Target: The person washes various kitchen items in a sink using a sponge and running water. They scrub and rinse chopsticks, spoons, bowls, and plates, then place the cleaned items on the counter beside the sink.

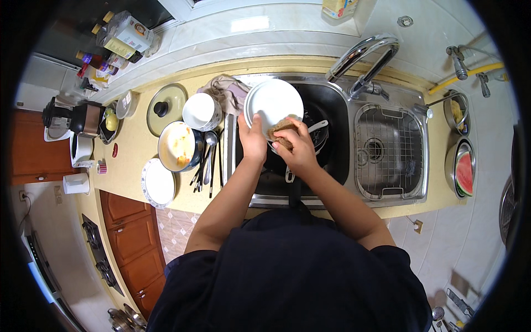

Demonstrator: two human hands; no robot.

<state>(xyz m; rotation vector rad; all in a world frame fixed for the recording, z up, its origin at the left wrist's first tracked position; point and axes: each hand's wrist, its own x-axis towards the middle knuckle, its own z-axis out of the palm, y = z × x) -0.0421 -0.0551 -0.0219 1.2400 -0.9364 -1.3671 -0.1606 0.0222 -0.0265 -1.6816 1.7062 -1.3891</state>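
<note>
Over the dark left basin of the sink [341, 145], my left hand [252, 139] holds a white plate [274, 99] by its lower left edge, thumb on its face. My right hand [296, 147] grips a brown scouring sponge [283, 132] against the lower right part of the plate. Beneath the hands, a pan and other cookware lie in the basin, with a white-handled utensil [318, 125]; the hands hide much of them. Left of the sink are black chopsticks and metal spoons [210, 141], stacked bowls [200, 111], a food-stained bowl [177, 146] and a patterned plate [159, 182].
A chrome faucet [363, 62] arches behind the sink. The right basin holds a wire rack [390, 153]. A glass lid [176, 103] and a crumpled cloth [226, 93] lie at the counter's back. Watermelon [464, 174] in a metal bowl stands at the far right.
</note>
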